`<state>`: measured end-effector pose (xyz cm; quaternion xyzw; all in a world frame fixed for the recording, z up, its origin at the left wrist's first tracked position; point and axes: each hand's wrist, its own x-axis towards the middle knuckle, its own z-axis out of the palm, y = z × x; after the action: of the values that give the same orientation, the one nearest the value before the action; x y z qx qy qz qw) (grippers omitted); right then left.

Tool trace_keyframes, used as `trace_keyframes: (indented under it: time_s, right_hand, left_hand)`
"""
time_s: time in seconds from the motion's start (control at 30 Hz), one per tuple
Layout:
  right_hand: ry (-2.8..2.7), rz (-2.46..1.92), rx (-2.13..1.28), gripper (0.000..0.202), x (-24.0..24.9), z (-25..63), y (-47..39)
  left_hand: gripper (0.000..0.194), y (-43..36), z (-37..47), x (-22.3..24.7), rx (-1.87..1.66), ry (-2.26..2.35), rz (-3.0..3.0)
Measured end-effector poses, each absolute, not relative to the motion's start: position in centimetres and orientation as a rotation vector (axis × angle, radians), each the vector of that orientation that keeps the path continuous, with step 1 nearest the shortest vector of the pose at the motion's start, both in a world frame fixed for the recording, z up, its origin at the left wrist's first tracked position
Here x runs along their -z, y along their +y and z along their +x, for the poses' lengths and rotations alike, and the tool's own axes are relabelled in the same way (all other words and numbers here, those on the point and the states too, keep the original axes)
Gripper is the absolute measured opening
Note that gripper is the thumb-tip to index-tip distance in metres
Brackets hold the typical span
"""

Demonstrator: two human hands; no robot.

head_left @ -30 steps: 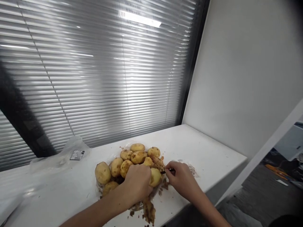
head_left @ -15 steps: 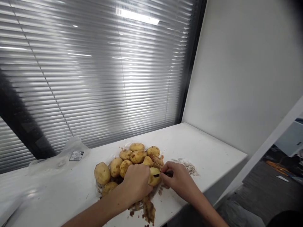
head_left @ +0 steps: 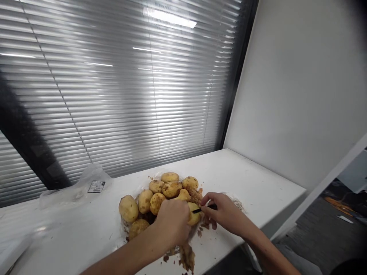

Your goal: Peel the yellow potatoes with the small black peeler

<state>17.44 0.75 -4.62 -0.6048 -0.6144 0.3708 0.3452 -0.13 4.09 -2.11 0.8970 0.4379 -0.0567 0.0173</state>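
Spud work: blade on pale flesh, fingers close by

We're gripping the pale potato [head_left: 194,214] w/ our L hand [head_left: 174,221], fist closed round its near side, at the R edge of the pile [head_left: 156,203] on the white table [head_left: 249,179]. Our R hand [head_left: 225,212] is pinching a slim dark tool [head_left: 212,206] btwn thumb & fingers, its tip lying on the potato; knife or peeler, we can't tell.

Tech notes, our judgement: we're needing a firm L grip, b/c bare wet flesh is prob. slippery. We're wanting the L fingertips tucked behind the edge, out of its path. We're best using short, light strokes at a low angle, following the curve, taking thin strips & turning the spud btwn passes. Too much force is risking a skid into the L hand. W/ scraps [head_left: 187,258] lying near the table's front edge, we're prob. better off working over the clear film [head_left: 124,225] under the pile, max. catch, min. mess.

Labels etc.: a crumpled clear bag [head_left: 83,191] is lying near the blinds [head_left: 120,114], on the pile's L side. It's carrying a small black-&-white label [head_left: 96,186] w/ lines of print, poss. a barcode; too small to read, so no brand, wt. or price. We're seeing no legible writing on the tool either.
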Motion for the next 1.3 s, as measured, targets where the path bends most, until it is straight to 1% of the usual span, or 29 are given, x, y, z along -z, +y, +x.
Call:
trace_keyframes:
  time_s: [0.07, 0.27, 0.4, 0.5, 0.57, 0.63, 0.83, 1.1, 1.3]
  right_hand:
    - [-1.549, -1.548, -0.993, 0.006, 4.2, 17.7, 0.4]
    - [-1.291, -1.462, -0.939, 0.023, 3.8, 18.2, -0.1]
    - [-1.223, -1.375, -0.978, 0.038, 5.3, 17.5, 0.3]
    - [-1.235, -1.394, -0.835, 0.051, 6.9, 16.6, 0.5]
    - [-1.251, -1.412, -0.714, 0.051, 7.8, 16.0, 0.4]
    - [-1.242, -1.409, -0.67, 0.049, 8.5, 15.4, 0.4]
    - [-1.202, -1.361, -0.697, 0.046, 9.7, 14.7, 0.9]
    - [-1.165, -1.367, -0.728, 0.052, 10.2, 14.1, 1.3]
    - [-1.251, -1.314, -0.681, 0.047, 10.3, 13.8, 1.3]
  left_hand:
    - [0.022, 4.1, -0.2, 1.9, 0.191, 1.374, 2.771]
    - [0.023, 4.3, -0.3, 1.5, 0.201, 1.411, 2.722]
    - [0.026, 4.2, -0.2, 1.2, 0.218, 1.391, 2.708]
    - [0.025, 4.1, -0.2, 1.3, 0.198, 1.392, 2.718]
    - [0.025, 4.2, -0.2, 1.4, 0.182, 1.403, 2.724]
    - [0.024, 4.2, -0.2, 1.4, 0.17, 1.41, 2.729]
    - [0.028, 4.4, -0.3, 1.4, 0.167, 1.422, 2.704]
    - [0.027, 4.6, -0.3, 1.6, 0.159, 1.433, 2.697]
    - [0.029, 4.7, -0.3, 1.7, 0.144, 1.405, 2.724]
